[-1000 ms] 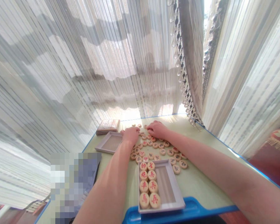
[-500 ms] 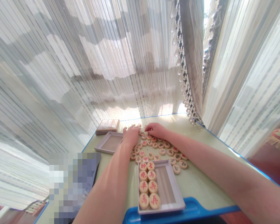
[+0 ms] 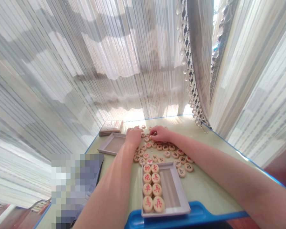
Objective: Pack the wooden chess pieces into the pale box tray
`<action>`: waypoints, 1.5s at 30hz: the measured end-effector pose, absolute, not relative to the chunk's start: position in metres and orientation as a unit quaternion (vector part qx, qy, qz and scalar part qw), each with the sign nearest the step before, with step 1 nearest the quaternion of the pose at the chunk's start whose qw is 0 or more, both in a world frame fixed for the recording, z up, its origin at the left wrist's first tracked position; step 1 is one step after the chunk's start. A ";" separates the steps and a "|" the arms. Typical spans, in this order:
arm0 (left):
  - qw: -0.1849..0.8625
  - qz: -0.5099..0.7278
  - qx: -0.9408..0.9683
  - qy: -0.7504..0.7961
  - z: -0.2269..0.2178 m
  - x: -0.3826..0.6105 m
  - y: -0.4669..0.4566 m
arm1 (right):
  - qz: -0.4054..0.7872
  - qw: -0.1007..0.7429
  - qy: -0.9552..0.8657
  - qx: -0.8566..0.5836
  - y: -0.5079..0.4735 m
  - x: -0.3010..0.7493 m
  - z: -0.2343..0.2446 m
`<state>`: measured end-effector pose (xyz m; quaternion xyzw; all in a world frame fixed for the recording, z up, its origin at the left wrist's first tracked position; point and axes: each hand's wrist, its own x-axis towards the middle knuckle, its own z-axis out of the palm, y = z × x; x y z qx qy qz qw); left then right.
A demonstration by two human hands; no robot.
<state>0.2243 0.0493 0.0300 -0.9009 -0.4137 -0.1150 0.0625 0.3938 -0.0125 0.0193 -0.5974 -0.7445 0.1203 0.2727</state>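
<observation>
Round wooden Chinese chess pieces (image 3: 159, 147) with red or black characters lie scattered over the pale green table. My left hand (image 3: 134, 135) rests among the far pieces, fingers loosely stretched, with no held piece visible. To its right, my right hand (image 3: 161, 133) has its thumb and fingers curled at a chess piece (image 3: 151, 137), which they partly cover. Nearer to me stands a shallow white box tray (image 3: 181, 190). Its left side holds two columns of red-marked pieces (image 3: 147, 190), face up; its right side shows bare bottom.
An empty box lid (image 3: 112, 143) lies beside my left forearm, with a small closed box (image 3: 111, 127) behind it. A blurred-out item (image 3: 83, 187) is at the left. The table (image 3: 205, 187) has a blue rim. Sheer curtains (image 3: 133, 63) hang behind it.
My left hand's fingers have drawn closer together over the far pieces. My right hand has dipped slightly toward me, its fingers now at a piece. The view has shifted a little.
</observation>
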 end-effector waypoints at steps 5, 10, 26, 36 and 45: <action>0.109 -0.090 -0.897 -0.420 0.032 0.225 0.047 | 0.086 0.309 -0.749 -0.580 -0.010 0.393 0.016; 0.124 -0.079 -0.892 -0.428 0.031 0.227 0.045 | 0.093 0.302 -0.768 -0.557 -0.010 0.393 0.017; 0.030 -0.122 -0.873 -0.471 0.037 0.226 0.045 | 0.067 0.297 -0.777 -0.552 -0.017 0.392 0.021; 0.079 -0.130 -0.856 -0.494 0.032 0.221 0.048 | 0.028 0.289 -0.789 -0.541 -0.013 0.393 0.017; 0.110 -0.113 -0.872 -0.464 0.023 0.228 0.051 | -0.002 0.273 -0.800 -0.534 -0.011 0.393 0.015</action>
